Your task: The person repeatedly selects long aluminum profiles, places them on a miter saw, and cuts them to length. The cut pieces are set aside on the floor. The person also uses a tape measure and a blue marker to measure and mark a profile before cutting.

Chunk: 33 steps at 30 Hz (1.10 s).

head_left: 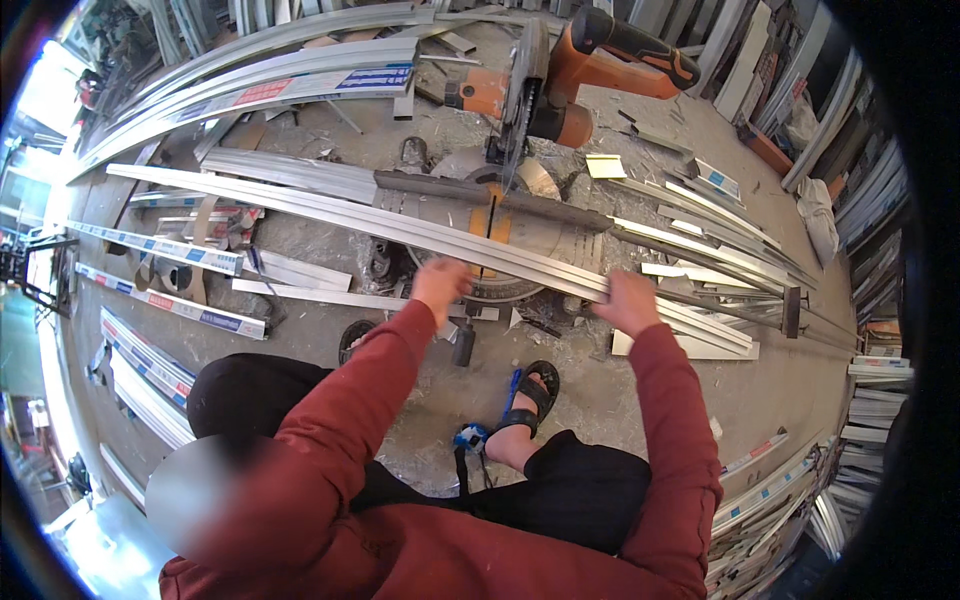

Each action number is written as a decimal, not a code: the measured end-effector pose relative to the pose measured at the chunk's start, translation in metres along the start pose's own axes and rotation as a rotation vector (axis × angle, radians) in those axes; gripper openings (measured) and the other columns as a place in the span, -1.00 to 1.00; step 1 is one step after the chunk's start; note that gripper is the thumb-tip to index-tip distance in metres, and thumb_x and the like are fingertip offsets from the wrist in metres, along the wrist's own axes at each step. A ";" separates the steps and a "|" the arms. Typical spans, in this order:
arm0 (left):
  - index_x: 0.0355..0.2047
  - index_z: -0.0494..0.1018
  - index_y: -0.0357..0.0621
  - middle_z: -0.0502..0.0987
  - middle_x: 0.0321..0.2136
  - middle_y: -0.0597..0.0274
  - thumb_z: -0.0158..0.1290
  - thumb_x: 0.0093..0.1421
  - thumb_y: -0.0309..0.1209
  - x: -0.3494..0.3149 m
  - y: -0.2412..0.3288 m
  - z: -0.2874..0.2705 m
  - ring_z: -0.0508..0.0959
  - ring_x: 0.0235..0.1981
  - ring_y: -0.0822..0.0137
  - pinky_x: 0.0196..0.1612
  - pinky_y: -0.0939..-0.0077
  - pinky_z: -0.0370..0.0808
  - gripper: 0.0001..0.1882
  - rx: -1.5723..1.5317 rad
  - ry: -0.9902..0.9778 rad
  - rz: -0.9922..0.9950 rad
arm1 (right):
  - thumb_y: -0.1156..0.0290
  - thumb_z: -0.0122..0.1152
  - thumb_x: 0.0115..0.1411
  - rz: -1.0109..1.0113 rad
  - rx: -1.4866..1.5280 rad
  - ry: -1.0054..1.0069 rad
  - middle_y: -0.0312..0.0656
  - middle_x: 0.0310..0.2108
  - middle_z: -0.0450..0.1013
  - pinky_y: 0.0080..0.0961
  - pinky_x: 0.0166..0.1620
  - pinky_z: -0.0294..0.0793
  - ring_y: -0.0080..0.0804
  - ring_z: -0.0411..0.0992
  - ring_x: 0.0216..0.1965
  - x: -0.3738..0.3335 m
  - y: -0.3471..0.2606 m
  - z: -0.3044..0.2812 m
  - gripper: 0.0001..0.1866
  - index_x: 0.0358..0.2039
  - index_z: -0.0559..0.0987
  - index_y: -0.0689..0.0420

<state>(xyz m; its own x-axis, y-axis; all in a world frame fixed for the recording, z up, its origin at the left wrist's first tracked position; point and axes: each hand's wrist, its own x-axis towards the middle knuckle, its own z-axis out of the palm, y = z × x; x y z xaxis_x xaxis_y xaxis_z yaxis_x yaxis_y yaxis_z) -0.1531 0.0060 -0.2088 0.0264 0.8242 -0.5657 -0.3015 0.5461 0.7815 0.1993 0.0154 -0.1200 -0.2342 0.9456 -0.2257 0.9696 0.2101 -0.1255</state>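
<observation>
Holding a long ribbed silver metal profile (400, 230) slantwise across mid-frame, with right hand (630, 303) clamped on it; cannot tell the grip of the left hand (441, 290), at its near edge. Bounded beyond by an orange-and-black mitre saw (568, 75), upper centre, and film-striped silver strips (270, 93), upper left.

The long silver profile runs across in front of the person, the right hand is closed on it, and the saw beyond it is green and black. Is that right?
Not quite: the head view shows the saw orange and black, not green. The rest stands: the long silver profile runs across, with the right hand closed on it.
</observation>
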 end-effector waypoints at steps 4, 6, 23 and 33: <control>-0.32 0.54 -0.30 0.59 -0.44 0.24 0.17 0.16 -0.37 -0.003 0.016 0.035 0.58 -0.41 0.41 -0.32 0.53 0.50 -0.79 0.405 0.138 0.303 | 0.16 0.42 -0.12 0.008 0.082 0.003 -0.13 -0.39 0.51 -0.14 -0.05 0.35 -0.11 0.49 -0.23 0.016 -0.005 0.018 -0.66 -0.43 0.51 0.08; -0.26 0.54 -0.20 0.60 -0.39 0.17 0.17 0.17 -0.35 0.025 0.032 0.000 0.56 -0.37 0.33 -0.26 0.47 0.49 -0.80 0.562 0.399 0.615 | 0.22 0.42 -0.11 0.028 0.043 0.116 -0.12 -0.31 0.51 -0.10 -0.06 0.34 -0.13 0.46 -0.18 0.015 0.026 0.039 -0.67 -0.37 0.53 0.06; 0.17 0.31 -0.13 0.34 0.20 -0.04 0.35 -0.12 -0.41 0.147 0.189 -0.341 0.26 0.28 -0.02 0.34 0.17 0.19 -0.20 1.898 0.174 0.533 | 0.41 0.37 -0.07 0.204 0.066 0.434 -0.10 -0.30 0.43 -0.15 -0.09 0.39 -0.05 0.39 -0.19 0.035 0.111 0.070 -0.74 -0.36 0.50 0.10; -0.06 0.45 -0.18 0.50 -0.08 0.07 0.43 -0.29 -0.44 0.132 0.164 -0.204 0.45 0.00 0.02 0.11 0.19 0.37 -0.31 1.742 -0.041 0.739 | 0.24 0.41 -0.02 0.160 -0.040 0.342 -0.20 -0.11 0.42 -0.24 0.04 0.34 -0.21 0.37 0.02 0.071 0.051 0.060 -0.55 -0.12 0.50 0.09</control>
<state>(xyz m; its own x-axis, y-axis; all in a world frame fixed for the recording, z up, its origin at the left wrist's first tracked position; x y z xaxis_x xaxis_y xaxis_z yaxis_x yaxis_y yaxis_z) -0.3933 0.1735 -0.2086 0.3879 0.9202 -0.0530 0.9063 -0.3703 0.2037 0.2276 0.0783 -0.2001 -0.0490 0.9941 0.0966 0.9955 0.0564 -0.0758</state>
